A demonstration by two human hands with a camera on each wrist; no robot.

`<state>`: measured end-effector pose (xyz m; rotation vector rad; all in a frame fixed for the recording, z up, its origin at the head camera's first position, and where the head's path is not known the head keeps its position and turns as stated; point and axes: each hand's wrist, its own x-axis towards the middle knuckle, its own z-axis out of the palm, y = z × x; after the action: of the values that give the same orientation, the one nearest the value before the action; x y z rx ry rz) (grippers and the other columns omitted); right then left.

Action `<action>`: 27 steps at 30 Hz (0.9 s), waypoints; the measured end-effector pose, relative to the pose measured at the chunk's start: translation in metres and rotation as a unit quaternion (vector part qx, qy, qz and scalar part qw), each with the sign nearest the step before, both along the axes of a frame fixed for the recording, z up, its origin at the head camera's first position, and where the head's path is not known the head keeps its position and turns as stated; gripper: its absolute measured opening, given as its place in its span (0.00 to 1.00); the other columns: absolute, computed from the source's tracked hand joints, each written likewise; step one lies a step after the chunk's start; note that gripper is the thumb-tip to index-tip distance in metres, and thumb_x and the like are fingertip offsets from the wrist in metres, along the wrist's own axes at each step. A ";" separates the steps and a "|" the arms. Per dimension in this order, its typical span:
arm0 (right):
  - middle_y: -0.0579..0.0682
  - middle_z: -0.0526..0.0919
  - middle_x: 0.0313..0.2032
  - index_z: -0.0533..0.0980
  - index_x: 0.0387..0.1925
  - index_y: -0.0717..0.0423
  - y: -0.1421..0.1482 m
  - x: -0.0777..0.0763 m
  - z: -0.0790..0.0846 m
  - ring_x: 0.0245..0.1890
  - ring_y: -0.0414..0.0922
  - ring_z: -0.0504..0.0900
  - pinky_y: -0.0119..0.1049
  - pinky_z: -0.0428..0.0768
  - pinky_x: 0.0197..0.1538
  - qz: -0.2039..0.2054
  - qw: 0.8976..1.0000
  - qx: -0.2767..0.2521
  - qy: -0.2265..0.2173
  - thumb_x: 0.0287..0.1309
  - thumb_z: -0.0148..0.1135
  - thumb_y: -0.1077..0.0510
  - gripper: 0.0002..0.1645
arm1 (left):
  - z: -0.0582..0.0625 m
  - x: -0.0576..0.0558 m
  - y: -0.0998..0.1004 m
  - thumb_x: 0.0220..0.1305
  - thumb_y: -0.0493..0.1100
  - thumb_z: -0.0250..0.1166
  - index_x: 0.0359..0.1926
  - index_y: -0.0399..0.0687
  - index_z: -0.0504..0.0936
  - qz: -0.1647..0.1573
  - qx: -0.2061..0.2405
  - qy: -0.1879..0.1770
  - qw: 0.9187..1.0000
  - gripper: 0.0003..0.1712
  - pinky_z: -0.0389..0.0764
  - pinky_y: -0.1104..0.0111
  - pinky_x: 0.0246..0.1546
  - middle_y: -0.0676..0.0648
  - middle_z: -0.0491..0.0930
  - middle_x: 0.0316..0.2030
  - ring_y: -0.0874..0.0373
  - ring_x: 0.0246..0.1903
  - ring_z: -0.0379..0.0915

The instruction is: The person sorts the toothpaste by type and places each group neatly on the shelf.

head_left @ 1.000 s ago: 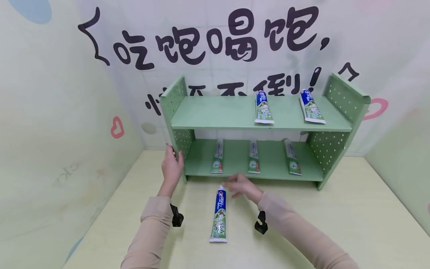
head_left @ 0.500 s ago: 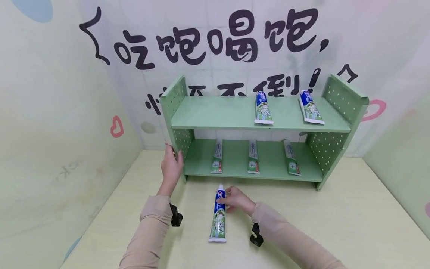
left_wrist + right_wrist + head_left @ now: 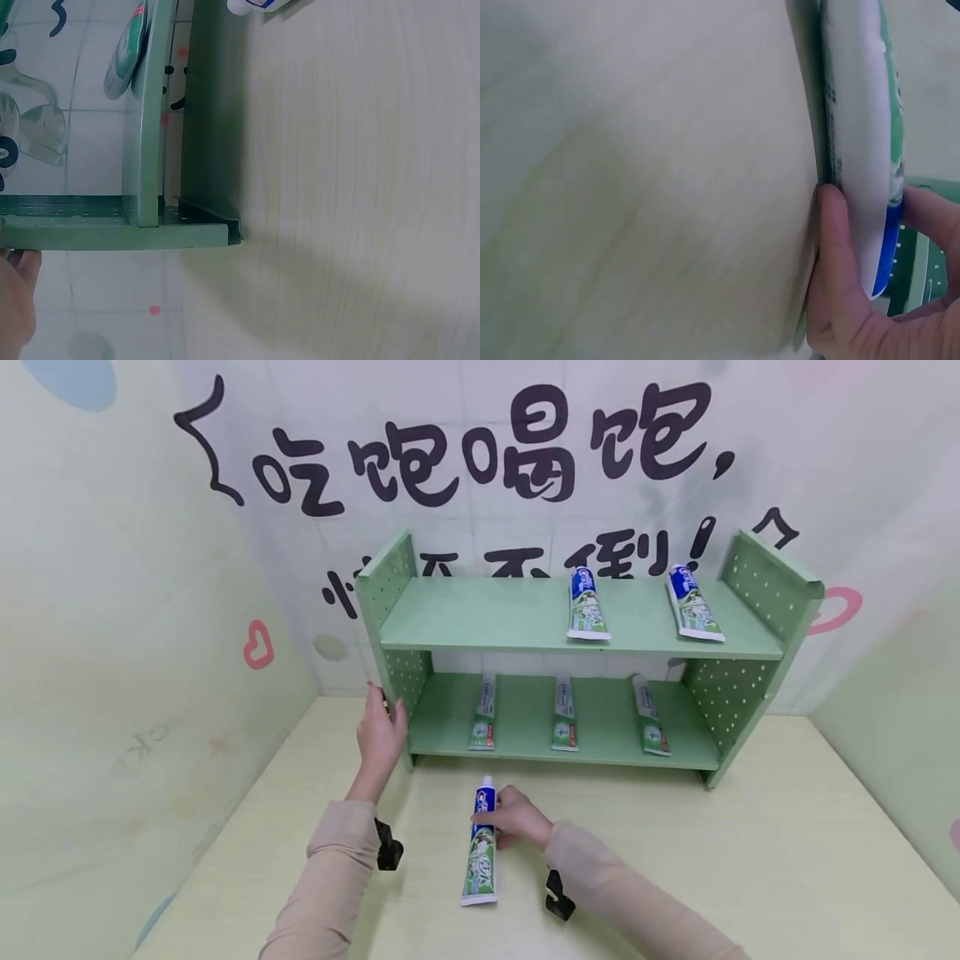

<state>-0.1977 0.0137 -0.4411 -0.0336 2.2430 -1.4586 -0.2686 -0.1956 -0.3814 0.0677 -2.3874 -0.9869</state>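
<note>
My right hand (image 3: 517,817) pinches a blue, green and white toothpaste tube (image 3: 480,864) in front of the shelf, near its capped end. In the right wrist view the tube (image 3: 866,142) stands on its side edge between the thumb and fingers of that hand (image 3: 855,315). My left hand (image 3: 381,735) grips the left side panel of a green two-tier shelf (image 3: 480,618). At the left edge of the left wrist view, part of this hand (image 3: 15,307) shows against the panel (image 3: 112,238); most of its fingers are out of sight.
Two matching toothpaste tubes, a middle one (image 3: 587,606) and a right one (image 3: 693,606), lie on the upper tier. Three grey-green tubes (image 3: 483,714) lie on the lower tier. The shelf stands on a pale wooden table (image 3: 637,835) against a lettered wall (image 3: 480,518).
My right hand has come down from the cap end and taken hold of the toothpaste tube, which has shifted slightly left and tilted. The left hand keeps its grip on the shelf.
</note>
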 end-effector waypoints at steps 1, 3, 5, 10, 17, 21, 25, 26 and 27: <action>0.60 0.78 0.30 0.64 0.40 0.67 -0.002 0.001 0.000 0.24 0.48 0.81 0.37 0.84 0.27 -0.003 1.000 -0.001 0.003 0.51 0.64 0.60 0.21 | 0.000 0.000 0.000 0.66 0.42 0.51 0.55 0.36 0.62 0.001 -0.001 0.002 1.000 0.20 0.80 0.49 0.39 0.34 0.73 0.51 0.39 0.45 0.76; 0.60 0.77 0.28 0.63 0.41 0.68 -0.006 0.003 0.000 0.22 0.48 0.81 0.37 0.83 0.25 -0.011 1.000 -0.001 0.011 0.51 0.63 0.60 0.22 | 0.001 -0.001 -0.001 0.66 0.42 0.51 0.55 0.35 0.62 0.000 -0.004 0.004 1.000 0.20 0.79 0.49 0.38 0.34 0.73 0.51 0.39 0.45 0.76; 0.60 0.76 0.28 0.63 0.42 0.69 -0.009 0.004 0.000 0.20 0.48 0.80 0.36 0.82 0.23 -0.019 0.999 0.014 0.027 0.51 0.63 0.60 0.23 | 0.002 -0.001 -0.002 0.66 0.42 0.50 0.55 0.35 0.61 -0.002 -0.006 0.002 1.000 0.21 0.79 0.49 0.38 0.34 0.73 0.50 0.39 0.44 0.76; 0.58 0.75 0.28 0.64 0.41 0.69 -0.017 0.004 0.002 0.21 0.46 0.78 0.33 0.80 0.20 -0.029 0.997 0.036 0.061 0.50 0.64 0.60 0.23 | 0.005 -0.003 -0.004 0.67 0.42 0.50 0.56 0.34 0.61 0.002 -0.008 -0.003 1.000 0.21 0.78 0.48 0.39 0.34 0.73 0.51 0.39 0.43 0.76; 0.59 0.78 0.29 0.67 0.40 0.69 -0.018 0.000 0.003 0.22 0.46 0.80 0.32 0.81 0.22 -0.039 0.998 0.025 0.040 0.48 0.65 0.62 0.21 | 0.009 -0.003 -0.003 0.67 0.42 0.50 0.59 0.35 0.59 0.005 -0.002 -0.009 1.000 0.24 0.77 0.48 0.41 0.34 0.72 0.52 0.38 0.45 0.74; 0.59 0.79 0.28 0.68 0.38 0.69 -0.014 0.000 0.002 0.21 0.47 0.81 0.33 0.82 0.22 -0.036 0.998 0.029 0.033 0.47 0.66 0.62 0.20 | 0.006 -0.001 -0.001 0.67 0.43 0.50 0.60 0.35 0.58 0.005 0.003 -0.020 1.000 0.25 0.77 0.48 0.43 0.34 0.71 0.54 0.38 0.48 0.74; 0.60 0.79 0.28 0.68 0.39 0.70 -0.008 0.002 0.004 0.21 0.46 0.81 0.33 0.82 0.23 -0.030 0.999 0.030 0.026 0.47 0.66 0.62 0.21 | 0.003 0.000 0.000 0.67 0.43 0.50 0.57 0.36 0.60 0.006 0.002 -0.020 1.000 0.22 0.77 0.47 0.42 0.34 0.71 0.54 0.38 0.47 0.74; 0.60 0.80 0.29 0.68 0.40 0.70 -0.006 0.003 0.006 0.21 0.46 0.81 0.33 0.82 0.23 -0.028 0.999 0.028 0.024 0.48 0.66 0.61 0.22 | 0.002 0.000 0.000 0.67 0.43 0.50 0.57 0.36 0.60 0.006 0.001 -0.019 1.000 0.22 0.77 0.47 0.42 0.34 0.71 0.54 0.38 0.47 0.74; 0.61 0.80 0.29 0.67 0.41 0.70 -0.004 0.003 0.008 0.21 0.46 0.81 0.33 0.82 0.24 -0.025 0.999 0.024 0.022 0.48 0.66 0.61 0.23 | 0.002 0.001 0.000 0.67 0.43 0.50 0.57 0.36 0.60 0.006 0.000 -0.019 1.000 0.22 0.77 0.47 0.42 0.34 0.71 0.53 0.37 0.47 0.74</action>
<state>-0.1942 0.0098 -0.4331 0.0067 2.3288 -1.4420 -0.2680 -0.1952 -0.3798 0.1009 -2.4197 -0.9882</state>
